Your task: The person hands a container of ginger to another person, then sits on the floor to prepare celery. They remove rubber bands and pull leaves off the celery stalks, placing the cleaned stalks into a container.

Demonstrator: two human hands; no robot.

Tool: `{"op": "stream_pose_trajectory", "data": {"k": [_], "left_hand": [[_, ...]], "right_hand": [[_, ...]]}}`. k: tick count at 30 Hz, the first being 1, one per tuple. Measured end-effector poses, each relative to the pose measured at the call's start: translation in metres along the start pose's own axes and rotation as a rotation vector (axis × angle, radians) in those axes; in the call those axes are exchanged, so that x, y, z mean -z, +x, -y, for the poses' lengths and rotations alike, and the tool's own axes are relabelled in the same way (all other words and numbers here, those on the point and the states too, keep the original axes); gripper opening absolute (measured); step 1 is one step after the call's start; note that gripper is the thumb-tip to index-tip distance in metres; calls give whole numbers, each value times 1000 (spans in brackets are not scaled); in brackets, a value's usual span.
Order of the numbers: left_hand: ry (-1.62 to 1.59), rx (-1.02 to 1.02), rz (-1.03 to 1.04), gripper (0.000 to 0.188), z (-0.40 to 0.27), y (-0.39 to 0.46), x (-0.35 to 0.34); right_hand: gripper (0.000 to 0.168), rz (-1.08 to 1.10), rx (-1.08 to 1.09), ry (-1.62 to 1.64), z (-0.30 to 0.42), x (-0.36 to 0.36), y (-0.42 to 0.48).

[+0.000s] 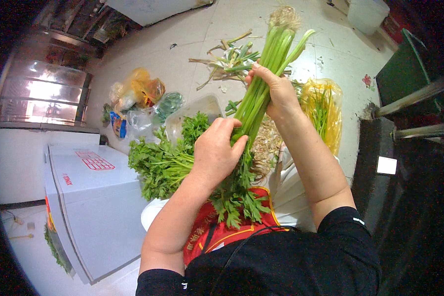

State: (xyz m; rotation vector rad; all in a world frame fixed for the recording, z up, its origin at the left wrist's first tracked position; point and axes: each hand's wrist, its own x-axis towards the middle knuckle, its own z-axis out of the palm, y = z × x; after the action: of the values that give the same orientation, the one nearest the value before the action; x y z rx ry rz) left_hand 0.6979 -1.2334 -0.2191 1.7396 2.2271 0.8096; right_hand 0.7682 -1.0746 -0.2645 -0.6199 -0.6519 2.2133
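A bunch of celery point(261, 85) slants across the middle of the view, its root end up and away from me. My right hand point(279, 87) grips the pale green stalks below the roots. Lower down, my left hand point(219, 146) is closed around the stalks near the leaves. The leafy tops hang over a red apron point(216, 229) on my lap. Left of my left hand lies more leafy celery point(162, 162), partly in front of a clear plastic tub point(196, 107). Some stalks are hidden behind my fingers.
Trimmed scallion scraps point(233, 61) lie on the tiled floor point(177, 70). At right, a yellow plastic bag point(335, 111) holds green stalks. Left are an orange bag point(140, 83), a clear bag point(140, 124) and a white chest-like appliance point(100, 218). A dark green panel point(401, 74) stands right.
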Motion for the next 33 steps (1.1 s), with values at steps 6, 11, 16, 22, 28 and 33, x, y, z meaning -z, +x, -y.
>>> {"op": "stream_pose_trajectory", "data": {"k": [6, 11, 16, 22, 28, 33], "left_hand": [[-787, 513, 166, 6, 16, -2, 25], [-756, 522, 72, 11, 19, -6, 26], [-677, 682, 271, 21, 6, -1, 24], [-234, 357, 447, 25, 16, 5, 21], [-488, 507, 539, 27, 32, 2, 42], [-50, 267, 266, 31, 15, -1, 40]], "right_hand": [[26, 69, -79, -12, 3, -8, -6], [26, 126, -140, 8, -3, -10, -5], [26, 128, -81, -5, -10, -6, -2], [26, 139, 2, -145, -8, -12, -7], [27, 121, -61, -148, -5, -10, -5], [25, 87, -64, -214, -7, -9, -1]]}}
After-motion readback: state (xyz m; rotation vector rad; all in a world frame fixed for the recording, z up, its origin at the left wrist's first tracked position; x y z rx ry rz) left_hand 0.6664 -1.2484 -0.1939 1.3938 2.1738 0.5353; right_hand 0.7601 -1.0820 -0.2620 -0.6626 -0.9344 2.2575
